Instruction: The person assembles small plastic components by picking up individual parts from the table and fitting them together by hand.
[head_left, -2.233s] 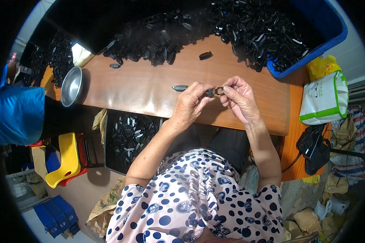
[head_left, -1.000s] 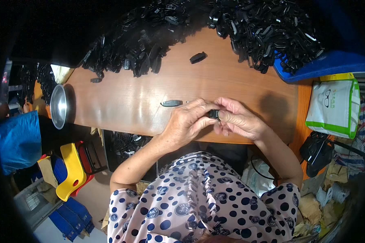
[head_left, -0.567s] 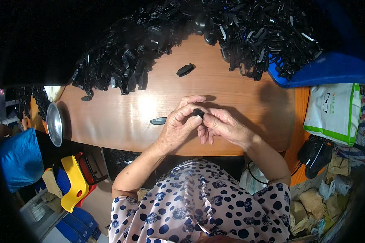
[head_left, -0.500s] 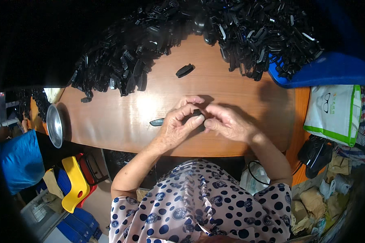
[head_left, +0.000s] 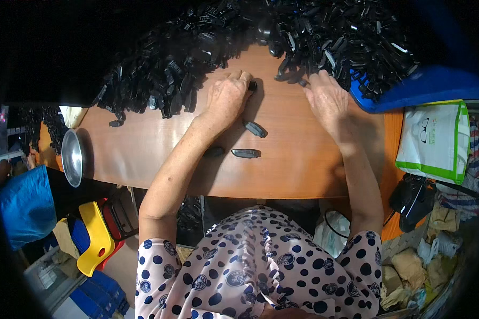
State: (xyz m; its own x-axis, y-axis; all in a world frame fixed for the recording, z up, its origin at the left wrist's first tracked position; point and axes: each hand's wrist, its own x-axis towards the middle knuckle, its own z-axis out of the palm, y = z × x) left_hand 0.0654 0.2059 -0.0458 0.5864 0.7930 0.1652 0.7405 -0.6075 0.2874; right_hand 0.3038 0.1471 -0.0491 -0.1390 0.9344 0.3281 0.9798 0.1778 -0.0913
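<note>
Tabletop (head_left: 314, 165) bears a heap of black parts (head_left: 330, 42); my right hand (head_left: 327, 98) is at its edge, my left hand (head_left: 228, 98) meets one dark piece (head_left: 253, 85). Whether either clamps, I cannot tell; light fingertip pinches suit these.

This looks like a workshop. Piles of small black parts (head_left: 167, 80) sit on the far side of the desk (head_left: 298, 165), and more sit under its near edge. A blue tub (head_left: 431, 89) is at the desk's far right, and brown bags (head_left: 410, 267) lie near its right end.
</note>
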